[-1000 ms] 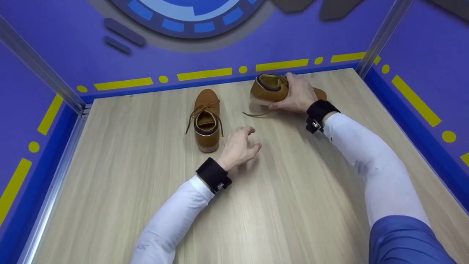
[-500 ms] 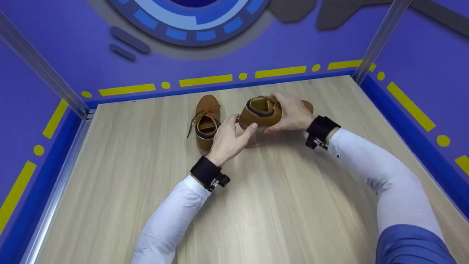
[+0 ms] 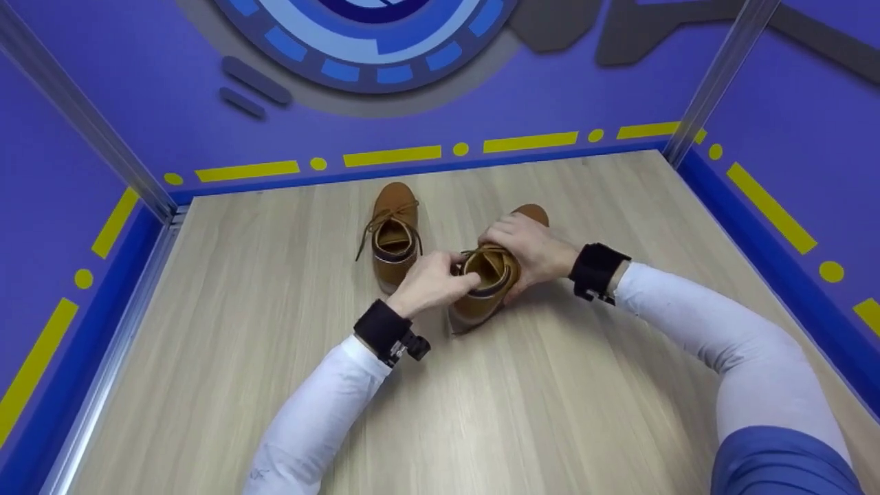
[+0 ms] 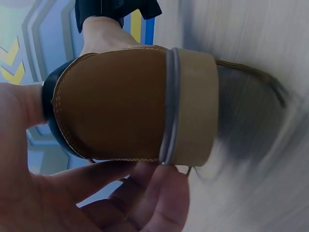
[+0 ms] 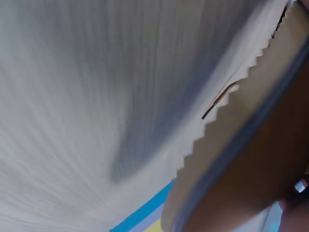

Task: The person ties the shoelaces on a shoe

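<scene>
The held shoe (image 3: pixel 474 309) sits between the hands, seemingly off the counter (image 3: pixel 289 330), so not yet set down. The right hand (image 3: pixel 528 246) grips its side, the left hand (image 3: pixel 427 282) its collar. A lace (image 4: pixel 251 71) hangs loose. Just beyond the left hand, the other shoe (image 3: pixel 394 201) already stands upright, apparently tied.

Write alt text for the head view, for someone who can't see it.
A person's right hand grips the front of a brown lace-up shoe over a pale wood-grain tabletop while the left hand holds its left side. A similar shoe stands to its left, toe pointing away.
</scene>
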`<state>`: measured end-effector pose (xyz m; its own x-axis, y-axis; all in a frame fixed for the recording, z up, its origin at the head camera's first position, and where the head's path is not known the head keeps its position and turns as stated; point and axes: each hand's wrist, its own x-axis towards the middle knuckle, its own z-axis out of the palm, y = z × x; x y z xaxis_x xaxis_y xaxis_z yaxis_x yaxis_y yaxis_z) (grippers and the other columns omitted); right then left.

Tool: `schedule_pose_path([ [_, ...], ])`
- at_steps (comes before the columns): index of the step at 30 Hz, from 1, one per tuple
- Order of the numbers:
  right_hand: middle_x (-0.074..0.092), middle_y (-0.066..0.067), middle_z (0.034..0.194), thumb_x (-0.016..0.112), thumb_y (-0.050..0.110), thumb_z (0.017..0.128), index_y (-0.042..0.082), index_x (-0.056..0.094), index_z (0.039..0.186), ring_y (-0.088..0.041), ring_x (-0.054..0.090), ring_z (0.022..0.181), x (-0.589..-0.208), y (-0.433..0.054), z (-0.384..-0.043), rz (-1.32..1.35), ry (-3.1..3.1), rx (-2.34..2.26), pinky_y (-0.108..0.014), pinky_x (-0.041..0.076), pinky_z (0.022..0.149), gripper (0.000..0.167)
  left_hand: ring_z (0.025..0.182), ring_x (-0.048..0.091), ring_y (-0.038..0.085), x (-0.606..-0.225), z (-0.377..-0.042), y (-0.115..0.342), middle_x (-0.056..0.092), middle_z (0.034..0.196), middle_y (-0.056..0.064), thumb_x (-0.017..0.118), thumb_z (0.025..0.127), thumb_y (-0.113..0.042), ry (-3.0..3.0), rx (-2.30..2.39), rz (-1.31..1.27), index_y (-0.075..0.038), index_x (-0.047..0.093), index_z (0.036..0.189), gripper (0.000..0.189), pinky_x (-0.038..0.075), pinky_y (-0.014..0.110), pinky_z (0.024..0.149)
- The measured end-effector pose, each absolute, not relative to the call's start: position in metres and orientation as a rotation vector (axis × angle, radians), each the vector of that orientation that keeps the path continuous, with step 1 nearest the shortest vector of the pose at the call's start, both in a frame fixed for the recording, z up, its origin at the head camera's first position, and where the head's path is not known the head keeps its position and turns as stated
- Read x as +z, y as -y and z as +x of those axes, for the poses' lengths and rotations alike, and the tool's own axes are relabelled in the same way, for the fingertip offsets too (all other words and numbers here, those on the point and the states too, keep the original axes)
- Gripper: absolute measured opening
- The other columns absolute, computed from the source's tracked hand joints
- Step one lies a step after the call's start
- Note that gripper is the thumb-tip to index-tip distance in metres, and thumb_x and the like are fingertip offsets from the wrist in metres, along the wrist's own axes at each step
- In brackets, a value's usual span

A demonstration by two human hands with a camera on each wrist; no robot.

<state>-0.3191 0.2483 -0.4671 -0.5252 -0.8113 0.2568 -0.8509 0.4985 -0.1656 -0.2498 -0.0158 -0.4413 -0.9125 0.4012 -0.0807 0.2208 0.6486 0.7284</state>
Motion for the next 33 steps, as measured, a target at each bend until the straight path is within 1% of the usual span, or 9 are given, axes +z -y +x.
schedule_pose_path([
  [3, 0.074, -0.013, 0.130, 0.110, 0.063, 0.051, 0.009, 0.065, 0.136, -0.037, 0.067, 0.125, -0.471, -0.245, -0.318, 1.517, 2.507, 0.321, -0.059, 0.053, 0.111, 0.110, 0.088, 0.068, 0.019, -0.444, -0.241, 0.009, 0.076, 0.099, 0.002, 0.070, 0.096, -0.040, -2.641, 1.056, 0.507, -0.015, 0.078, 0.119, 0.035, 0.054, 0.033, 0.075],
  [6, 0.075, -0.014, 0.134, 0.108, 0.064, 0.057, 0.008, 0.067, 0.137, -0.040, 0.066, 0.131, -0.474, -0.243, -0.319, 1.584, 2.387, 0.240, -0.060, 0.055, 0.111, 0.106, 0.108, 0.074, 0.025, -0.449, -0.234, 0.002, 0.080, 0.124, 0.010, 0.070, 0.097, -0.040, -2.626, 1.054, 0.521, -0.009, 0.070, 0.138, 0.051, 0.061, 0.040, 0.093],
  [9, 0.074, -0.016, 0.141, 0.106, 0.056, 0.066, 0.007, 0.068, 0.141, -0.041, 0.065, 0.137, -0.476, -0.242, -0.319, 1.635, 2.309, 0.183, -0.059, 0.056, 0.113, 0.098, 0.124, 0.073, 0.031, -0.455, -0.229, -0.004, 0.075, 0.142, 0.016, 0.068, 0.098, -0.041, -2.634, 1.058, 0.522, -0.005, 0.062, 0.151, 0.065, 0.060, 0.047, 0.108],
  [13, 0.070, -0.019, 0.151, 0.106, 0.029, 0.072, 0.005, 0.065, 0.151, -0.044, 0.062, 0.144, -0.474, -0.244, -0.317, 1.637, 2.337, 0.155, -0.062, 0.053, 0.121, 0.093, 0.132, 0.072, 0.036, -0.462, -0.228, -0.010, 0.071, 0.150, 0.018, 0.065, 0.099, -0.048, -2.678, 1.049, 0.445, -0.003, 0.059, 0.156, 0.073, 0.059, 0.050, 0.112],
  [17, 0.062, -0.023, 0.161, 0.088, -0.005, 0.083, 0.004, 0.052, 0.164, -0.046, 0.058, 0.148, -0.472, -0.251, -0.315, 1.446, 2.554, 0.180, -0.062, 0.050, 0.126, 0.090, 0.138, 0.070, 0.038, -0.467, -0.228, -0.011, 0.068, 0.154, 0.023, 0.066, 0.101, -0.056, -2.665, 1.122, 0.372, -0.001, 0.052, 0.161, 0.083, 0.058, 0.050, 0.116],
  [21, 0.064, -0.022, 0.156, 0.084, -0.006, 0.084, 0.006, 0.050, 0.164, -0.045, 0.066, 0.138, -0.469, -0.263, -0.310, 1.131, 2.763, 0.348, -0.061, 0.059, 0.113, 0.088, 0.130, 0.074, 0.039, -0.469, -0.231, -0.009, 0.070, 0.147, 0.028, 0.069, 0.102, -0.058, -2.652, 1.178, 0.399, 0.001, 0.037, 0.171, 0.096, 0.061, 0.050, 0.111],
  [26, 0.080, -0.019, 0.113, 0.080, 0.000, 0.085, 0.002, 0.075, 0.130, -0.037, 0.077, 0.097, -0.460, -0.271, -0.299, 0.980, 2.676, 0.712, -0.049, 0.066, 0.082, 0.046, 0.094, 0.075, 0.029, -0.467, -0.237, -0.004, 0.078, 0.110, 0.015, 0.072, 0.102, -0.052, -2.703, 1.183, 0.478, -0.004, 0.023, 0.178, 0.103, 0.062, 0.043, 0.087],
  [29, 0.079, -0.016, 0.093, 0.082, 0.009, 0.092, 0.002, 0.079, 0.120, -0.030, 0.075, 0.079, -0.458, -0.263, -0.296, 1.031, 2.596, 0.863, -0.035, 0.062, 0.069, 0.029, 0.086, 0.065, 0.021, -0.466, -0.244, -0.003, 0.070, 0.099, 0.006, 0.073, 0.100, -0.043, -2.726, 1.200, 0.527, -0.007, 0.026, 0.178, 0.098, 0.054, 0.037, 0.079],
  [33, 0.079, -0.011, 0.086, 0.086, 0.019, 0.099, 0.003, 0.079, 0.125, -0.020, 0.071, 0.072, -0.458, -0.246, -0.295, 1.094, 2.631, 0.941, -0.023, 0.056, 0.065, 0.032, 0.087, 0.060, 0.016, -0.468, -0.253, -0.005, 0.067, 0.099, 0.004, 0.069, 0.100, -0.029, -2.703, 1.280, 0.577, -0.008, 0.043, 0.172, 0.079, 0.047, 0.031, 0.077],
])
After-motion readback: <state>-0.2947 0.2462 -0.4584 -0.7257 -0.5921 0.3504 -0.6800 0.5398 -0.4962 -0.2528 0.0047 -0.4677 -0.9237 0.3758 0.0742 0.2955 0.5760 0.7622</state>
